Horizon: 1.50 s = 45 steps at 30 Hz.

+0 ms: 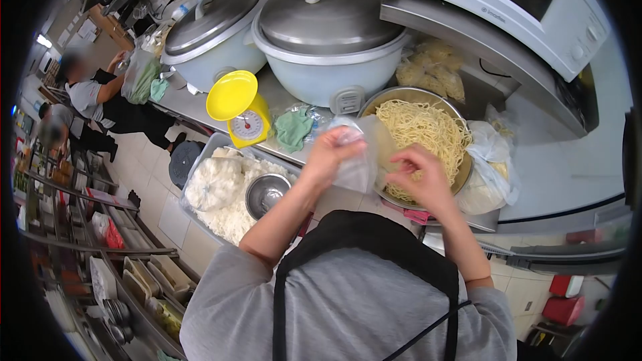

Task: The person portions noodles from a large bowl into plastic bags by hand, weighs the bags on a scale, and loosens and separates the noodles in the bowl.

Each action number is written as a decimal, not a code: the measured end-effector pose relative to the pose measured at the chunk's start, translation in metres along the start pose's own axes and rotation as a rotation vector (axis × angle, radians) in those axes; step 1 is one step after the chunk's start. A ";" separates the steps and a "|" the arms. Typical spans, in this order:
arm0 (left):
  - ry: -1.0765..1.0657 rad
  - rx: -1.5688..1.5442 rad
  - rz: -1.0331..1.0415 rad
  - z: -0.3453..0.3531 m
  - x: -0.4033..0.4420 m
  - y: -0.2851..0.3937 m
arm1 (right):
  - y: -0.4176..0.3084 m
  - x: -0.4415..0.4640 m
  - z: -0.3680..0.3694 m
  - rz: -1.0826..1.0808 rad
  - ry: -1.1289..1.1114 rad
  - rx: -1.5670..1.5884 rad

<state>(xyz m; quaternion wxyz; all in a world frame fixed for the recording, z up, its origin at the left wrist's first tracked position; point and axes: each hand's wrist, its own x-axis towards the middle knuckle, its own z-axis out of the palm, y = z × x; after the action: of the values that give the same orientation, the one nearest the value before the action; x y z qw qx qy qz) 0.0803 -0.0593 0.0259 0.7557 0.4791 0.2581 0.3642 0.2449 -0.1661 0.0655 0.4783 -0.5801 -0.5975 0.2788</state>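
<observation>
At the left edge of the metal noodle bowl (463,175), here's a clear plastic bag (356,171), pinched by the left hand (329,156) between thumb and fingers. The right hand (424,175) hovers over the bowl's near side, fingers half curled; whether they grip the bag, I can't tell. Noodles (422,132) heap inside the bowl, a rice cooker (324,70) stands behind it to the left, a yellow dial scale (249,122) farther left.

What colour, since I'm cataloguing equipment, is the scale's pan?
The scale's pan is yellow; head view.
</observation>
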 end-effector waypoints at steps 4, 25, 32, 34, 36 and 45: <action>-0.138 0.217 -0.006 0.021 -0.004 -0.013 | 0.018 0.002 0.015 -0.174 0.075 -0.121; 0.349 1.093 0.461 -0.051 -0.001 0.013 | 0.122 0.044 -0.008 0.288 -0.320 -1.088; 0.345 1.048 0.354 -0.083 -0.016 0.007 | -0.022 0.090 -0.095 -0.016 -0.021 -0.902; 0.337 1.001 0.310 -0.089 -0.015 0.005 | -0.074 0.103 -0.120 0.013 0.032 -0.869; 0.293 0.970 0.310 -0.091 -0.014 0.006 | -0.141 0.097 -0.133 0.038 0.101 -0.654; 0.220 0.932 0.288 -0.091 -0.013 0.008 | -0.049 0.107 -0.121 -0.093 -0.051 -0.627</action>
<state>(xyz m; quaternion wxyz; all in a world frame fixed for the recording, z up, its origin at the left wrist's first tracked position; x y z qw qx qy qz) 0.0026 -0.0185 -0.0037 0.3715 0.7554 0.4029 0.3591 0.3462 -0.0986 0.1819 0.2731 -0.6643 -0.6919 0.0732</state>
